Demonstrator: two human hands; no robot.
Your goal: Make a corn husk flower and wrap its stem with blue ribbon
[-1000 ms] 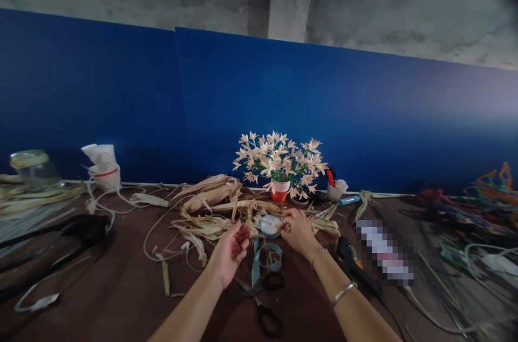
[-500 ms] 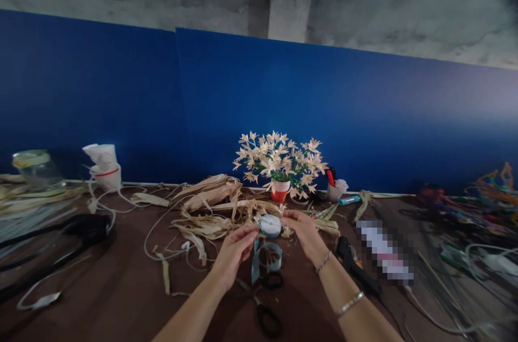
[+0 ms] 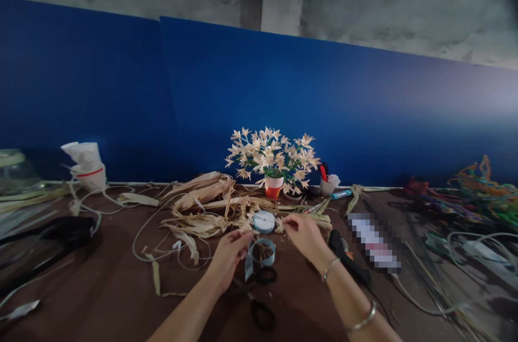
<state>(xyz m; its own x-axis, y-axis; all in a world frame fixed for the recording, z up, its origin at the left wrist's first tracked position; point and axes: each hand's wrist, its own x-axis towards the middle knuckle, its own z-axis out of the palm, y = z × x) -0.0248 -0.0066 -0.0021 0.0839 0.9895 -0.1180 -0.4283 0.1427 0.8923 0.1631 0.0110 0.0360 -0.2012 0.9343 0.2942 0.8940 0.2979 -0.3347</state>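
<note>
My left hand (image 3: 230, 258) is closed, with thumb and fingertips pinched together just left of a ring of pale blue tape (image 3: 270, 255). Whatever lies in that pinch is too small to make out. My right hand (image 3: 306, 238) has its fingers drawn together beside a flat, round, pale blue-and-white roll (image 3: 264, 221); its fingertips are partly hidden, and I cannot make out anything in them. Below the tape ring lie black-handled scissors (image 3: 264, 315). Dried husks (image 3: 206, 202) are heaped behind my hands.
A red-and-white cup (image 3: 274, 187) holds pale husk flowers (image 3: 269, 156) near the blue partition (image 3: 259, 77). A black glue gun (image 3: 348, 261) lies right of my right wrist, near a pixelated white object (image 3: 374, 242). White cables (image 3: 140, 245) loop on the left; colourful strands (image 3: 481, 191) pile far right.
The view has turned slightly right, so the scene sits further left. My hands have moved a little further apart, the right one away from the round roll.
</note>
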